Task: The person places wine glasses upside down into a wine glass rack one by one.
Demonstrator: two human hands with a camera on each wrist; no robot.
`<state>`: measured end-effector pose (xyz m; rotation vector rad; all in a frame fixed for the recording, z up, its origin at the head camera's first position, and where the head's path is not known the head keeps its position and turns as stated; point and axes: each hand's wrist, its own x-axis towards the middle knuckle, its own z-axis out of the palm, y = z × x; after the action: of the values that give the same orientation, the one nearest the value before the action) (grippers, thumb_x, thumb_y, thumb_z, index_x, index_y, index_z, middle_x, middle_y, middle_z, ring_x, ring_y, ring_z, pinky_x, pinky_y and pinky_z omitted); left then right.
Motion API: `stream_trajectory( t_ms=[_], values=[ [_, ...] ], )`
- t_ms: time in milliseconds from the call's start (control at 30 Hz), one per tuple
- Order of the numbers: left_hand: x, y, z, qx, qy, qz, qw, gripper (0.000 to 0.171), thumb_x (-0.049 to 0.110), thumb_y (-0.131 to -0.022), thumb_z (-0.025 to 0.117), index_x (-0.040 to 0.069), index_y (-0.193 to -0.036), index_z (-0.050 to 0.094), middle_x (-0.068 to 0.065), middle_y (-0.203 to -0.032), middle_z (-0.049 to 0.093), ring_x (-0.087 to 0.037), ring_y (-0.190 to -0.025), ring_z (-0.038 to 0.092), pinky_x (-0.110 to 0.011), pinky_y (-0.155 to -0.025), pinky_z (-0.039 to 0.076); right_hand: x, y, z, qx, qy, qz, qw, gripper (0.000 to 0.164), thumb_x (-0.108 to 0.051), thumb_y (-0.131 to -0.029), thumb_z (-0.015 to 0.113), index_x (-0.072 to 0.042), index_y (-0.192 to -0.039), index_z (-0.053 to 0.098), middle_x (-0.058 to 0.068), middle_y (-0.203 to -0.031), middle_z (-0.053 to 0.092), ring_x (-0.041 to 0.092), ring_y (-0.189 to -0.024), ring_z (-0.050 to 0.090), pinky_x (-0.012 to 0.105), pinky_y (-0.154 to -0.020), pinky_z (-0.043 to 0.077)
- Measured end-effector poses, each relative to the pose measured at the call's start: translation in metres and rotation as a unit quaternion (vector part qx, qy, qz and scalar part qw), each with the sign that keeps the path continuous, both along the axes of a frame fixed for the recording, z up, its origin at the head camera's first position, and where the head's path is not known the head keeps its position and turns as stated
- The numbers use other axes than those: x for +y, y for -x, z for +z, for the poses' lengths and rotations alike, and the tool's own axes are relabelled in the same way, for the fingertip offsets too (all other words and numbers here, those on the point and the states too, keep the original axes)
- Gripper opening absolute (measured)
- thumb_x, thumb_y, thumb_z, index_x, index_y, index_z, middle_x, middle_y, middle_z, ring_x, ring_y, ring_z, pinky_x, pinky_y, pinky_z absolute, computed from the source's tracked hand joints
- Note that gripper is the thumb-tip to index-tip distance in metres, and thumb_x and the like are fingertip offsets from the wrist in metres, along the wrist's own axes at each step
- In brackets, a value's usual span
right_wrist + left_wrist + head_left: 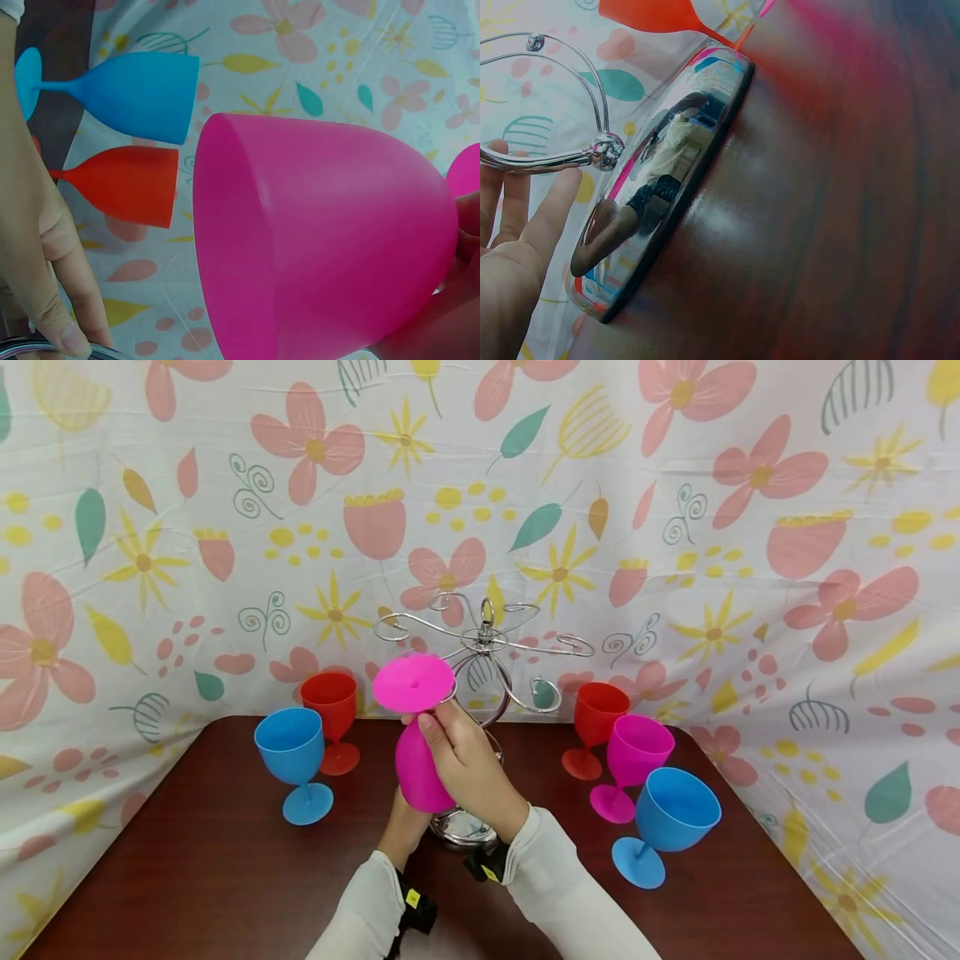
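My right hand (476,768) grips a pink plastic goblet (420,775) by its stem. The goblet is upside down, foot uppermost, its bowl hanging mouth down in front of a silver metal rack (486,639) with curled wire arms. In the right wrist view the pink bowl (330,232) fills the middle, and the fingers (427,330) are at its stem end. Low on the rack, my left hand (405,831) holds a curved metal rod; the pink bowl partly hides this hand in the head view. The left wrist view shows its fingers (551,214) against the rod, beside the shiny base (660,187).
Left of the rack, a blue goblet (291,747) and a red goblet (330,706) stand upright. To the right are another red goblet (600,714), a pink goblet (637,752) and a blue goblet (675,814). A flowered cloth (480,485) hangs behind the dark wooden table (187,877).
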<state>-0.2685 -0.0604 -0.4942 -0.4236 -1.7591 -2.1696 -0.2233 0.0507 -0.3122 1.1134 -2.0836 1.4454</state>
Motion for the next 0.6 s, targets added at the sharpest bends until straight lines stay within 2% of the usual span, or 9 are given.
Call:
stream_trajectory(
  t_ms=[133, 267, 367, 467, 600],
  values=[
    [0.000, 0.002, 0.001, 0.008, 0.011, 0.001, 0.9999, 0.032, 0.005, -0.094, 0.064, -0.006, -0.123, 0.058, 0.003, -0.107, 0.064, -0.007, -0.100, 0.057, -0.024, -0.089, 0.049, 0.002, -0.002, -0.002, 0.012, -0.001, 0.001, 1.000, 0.017, -0.016, -0.108, 0.044, -0.009, -0.115, 0.058, 0.001, -0.111, 0.059, 0.014, -0.109, 0.056, 0.035, -0.096, 0.048],
    [0.001, -0.010, 0.023, -0.020, 0.054, 0.023, 0.9981, 0.020, 0.004, -0.094, 0.065, -0.006, -0.112, 0.064, -0.003, -0.098, 0.066, -0.008, -0.090, 0.056, -0.024, -0.082, 0.050, 0.006, -0.004, -0.006, 0.015, -0.003, -0.012, 1.000, 0.018, -0.015, -0.108, 0.046, -0.008, -0.119, 0.058, 0.004, -0.113, 0.059, 0.015, -0.109, 0.056, 0.036, -0.094, 0.049],
    [0.001, -0.023, 0.041, -0.045, 0.091, 0.040, 0.9941, 0.017, 0.004, -0.095, 0.062, -0.009, -0.106, 0.065, -0.007, -0.095, 0.065, -0.008, -0.087, 0.055, -0.026, -0.081, 0.049, 0.010, -0.005, -0.010, 0.003, 0.014, -0.009, 1.000, 0.021, -0.010, -0.107, 0.046, -0.006, -0.124, 0.057, 0.007, -0.116, 0.059, 0.018, -0.110, 0.055, 0.037, -0.093, 0.049],
    [0.001, -0.016, 0.035, -0.065, 0.106, 0.044, 0.9914, 0.016, 0.007, -0.097, 0.059, -0.006, -0.103, 0.066, -0.007, -0.094, 0.065, -0.010, -0.087, 0.054, -0.028, -0.080, 0.049, 0.013, -0.005, -0.013, -0.011, 0.043, 0.007, 0.999, 0.023, -0.006, -0.106, 0.045, -0.003, -0.126, 0.056, 0.010, -0.118, 0.059, 0.022, -0.110, 0.057, 0.036, -0.093, 0.050],
    [0.000, -0.001, 0.017, -0.070, 0.107, 0.054, 0.9903, 0.019, 0.012, -0.098, 0.059, -0.003, -0.106, 0.067, -0.010, -0.098, 0.066, -0.013, -0.091, 0.056, -0.031, -0.081, 0.050, 0.014, -0.003, -0.016, -0.015, 0.059, 0.019, 0.998, 0.023, -0.004, -0.106, 0.044, -0.002, -0.126, 0.056, 0.012, -0.119, 0.060, 0.023, -0.111, 0.058, 0.035, -0.094, 0.050]
  ],
)
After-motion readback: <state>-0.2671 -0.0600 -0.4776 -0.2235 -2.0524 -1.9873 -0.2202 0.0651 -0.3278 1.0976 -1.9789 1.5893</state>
